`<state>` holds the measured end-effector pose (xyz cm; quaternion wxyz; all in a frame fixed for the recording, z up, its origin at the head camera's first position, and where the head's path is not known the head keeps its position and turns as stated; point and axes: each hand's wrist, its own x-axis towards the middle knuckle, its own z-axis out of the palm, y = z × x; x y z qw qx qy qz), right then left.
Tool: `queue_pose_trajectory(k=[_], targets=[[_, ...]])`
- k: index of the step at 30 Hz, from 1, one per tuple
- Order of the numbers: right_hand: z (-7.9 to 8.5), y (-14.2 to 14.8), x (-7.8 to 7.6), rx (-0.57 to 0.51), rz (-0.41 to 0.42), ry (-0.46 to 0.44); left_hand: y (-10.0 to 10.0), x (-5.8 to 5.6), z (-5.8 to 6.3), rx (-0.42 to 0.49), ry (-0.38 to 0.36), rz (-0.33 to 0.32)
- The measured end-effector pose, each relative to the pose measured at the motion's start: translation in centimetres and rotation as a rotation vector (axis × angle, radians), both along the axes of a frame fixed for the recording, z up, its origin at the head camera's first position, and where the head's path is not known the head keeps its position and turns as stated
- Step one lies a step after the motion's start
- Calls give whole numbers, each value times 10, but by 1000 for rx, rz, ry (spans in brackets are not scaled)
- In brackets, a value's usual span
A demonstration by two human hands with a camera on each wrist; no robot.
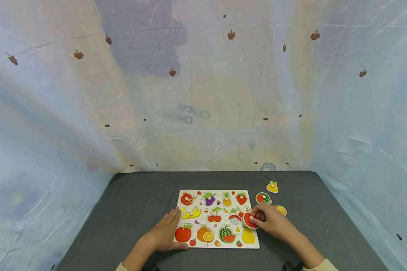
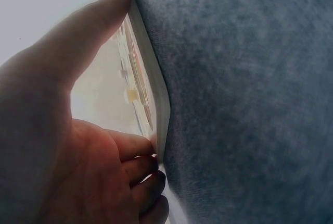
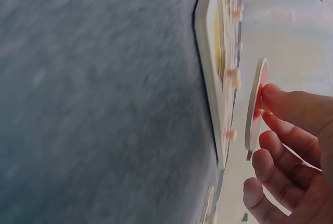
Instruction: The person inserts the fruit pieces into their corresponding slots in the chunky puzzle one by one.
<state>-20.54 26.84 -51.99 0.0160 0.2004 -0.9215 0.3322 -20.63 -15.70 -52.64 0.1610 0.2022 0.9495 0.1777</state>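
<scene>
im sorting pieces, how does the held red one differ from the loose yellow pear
The red piece looks round, the yellow pear narrows toward one end. The red piece is held in the right hand, the yellow pear lies on the table. Both have pale borders.

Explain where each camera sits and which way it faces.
Head: on the head, facing forward and down at the puzzle board; left hand, right hand and forearms show.
Left wrist: worn there, facing the board's edge; left fingers and thumb show.
Right wrist: worn there, facing the red piece; right fingers and thumb show.
Head and right wrist share that red piece.
</scene>
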Motion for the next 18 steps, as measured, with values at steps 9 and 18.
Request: queue_pose_trajectory(k=[9,18], targets=[[-2,-23,-9,-5,56,64,-1,0,-3,4,-8,10],[-1,-50,-15,2,120,56,0,0,-2,1,-1,4]])
